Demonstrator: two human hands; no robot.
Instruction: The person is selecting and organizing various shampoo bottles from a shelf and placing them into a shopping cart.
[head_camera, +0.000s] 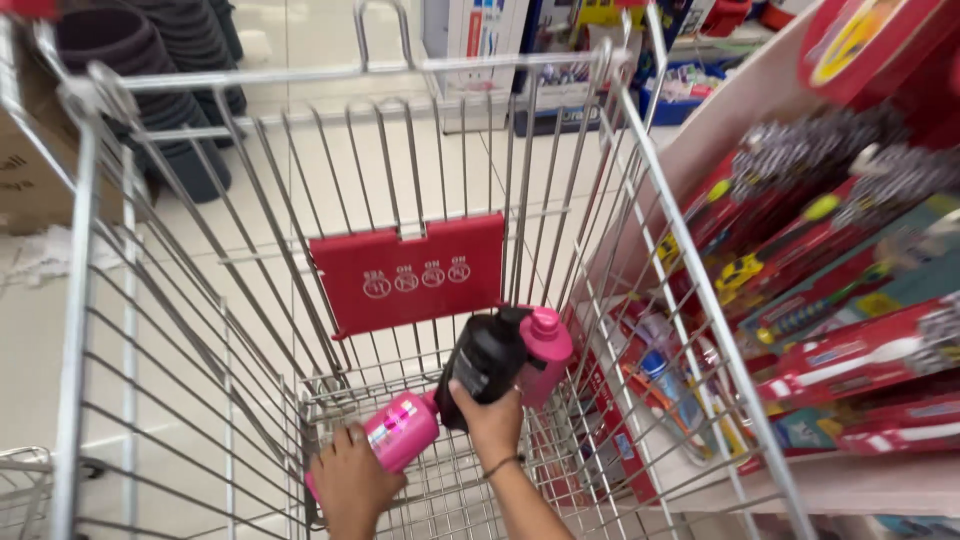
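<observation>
Two hands place bottles inside a wire shopping cart (130, 300).
The left hand (352, 485) has its grip clamped on a pink bottle (400, 430); the right hand (490, 420) clamps a black bottle (487, 362), both low in the cart beside another pink bottle (545, 350).

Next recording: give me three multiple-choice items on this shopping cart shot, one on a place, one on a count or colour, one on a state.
1. Where is the black bottle?
A. inside the wire cart
B. on the shelf
C. on the floor

2. How many pink bottles are in the cart?
A. none
B. two
C. four

3. How does the left hand's pink bottle lie?
A. upright
B. tipped on its side
C. hanging from the rim

Answers: 1 A, the right hand holds it within the cart. 2 B, one at the left hand, another behind the black one. 3 B, it lies slanted.
</observation>
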